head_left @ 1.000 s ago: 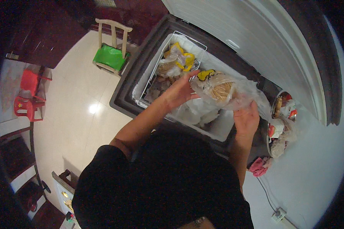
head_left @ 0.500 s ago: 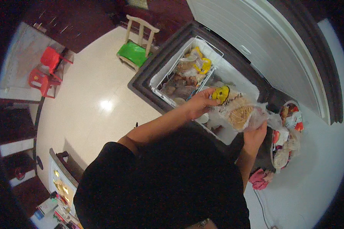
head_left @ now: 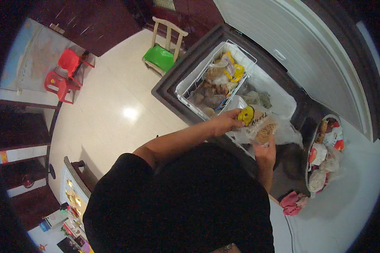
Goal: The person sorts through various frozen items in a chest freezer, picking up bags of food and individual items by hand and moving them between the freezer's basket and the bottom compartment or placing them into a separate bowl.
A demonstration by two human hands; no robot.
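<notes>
Over the open chest freezer I hold a clear plastic bag with a yellow printed patch and dark lettering. Inside it lies a tan, ridged lump of food; its exact kind is unclear. My left hand is closed on the bag's left end, beside the yellow patch. My right hand supports the bag from below, fingers against the tan lump. Beyond my left hand, a white wire basket in the freezer holds several frosty bags of food. Greyish bagged food lies deeper, beside the basket.
The freezer's raised lid leans at the far right. A tub of packaged food stands right of my right hand, with a pink cloth nearer me. A green-seated wooden chair and red plastic chairs stand left on the tiled floor.
My right hand has shifted left along the bag, from its loose right end to beneath the tan lump. The left hand keeps its hold. The whole view has shifted slightly.
</notes>
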